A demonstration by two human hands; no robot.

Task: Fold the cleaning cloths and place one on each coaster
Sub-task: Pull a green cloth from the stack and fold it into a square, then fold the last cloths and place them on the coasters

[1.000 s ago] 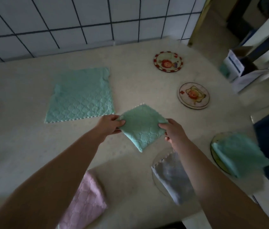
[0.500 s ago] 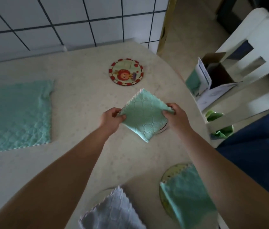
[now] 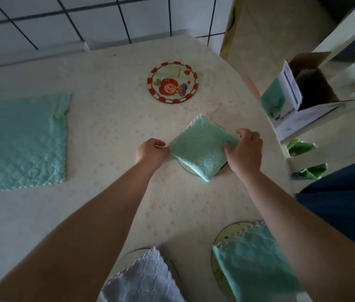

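A folded green cloth (image 3: 201, 149) lies on a round coaster (image 3: 185, 167), which it mostly hides. My left hand (image 3: 150, 150) pinches its left corner and my right hand (image 3: 245, 150) grips its right corner. Farther back sits a bare coaster with a red rim and a cartoon picture (image 3: 173, 82). Near the bottom edge, a folded pale lilac cloth (image 3: 143, 277) rests on a coaster (image 3: 128, 257), and a folded green cloth (image 3: 252, 262) rests on another coaster (image 3: 222, 235). An unfolded green cloth (image 3: 19, 140) lies flat at the left.
The cream table (image 3: 111, 118) ends in a curved edge at the right. Beyond it stand a white chair (image 3: 346, 40) with an open cardboard box (image 3: 307, 88) and green bags (image 3: 302, 147). A tiled wall (image 3: 85, 18) runs behind the table.
Both hands have carried the folded green cloth to the right and lowered it onto the coaster with the yellow picture. The view has swung right with them.
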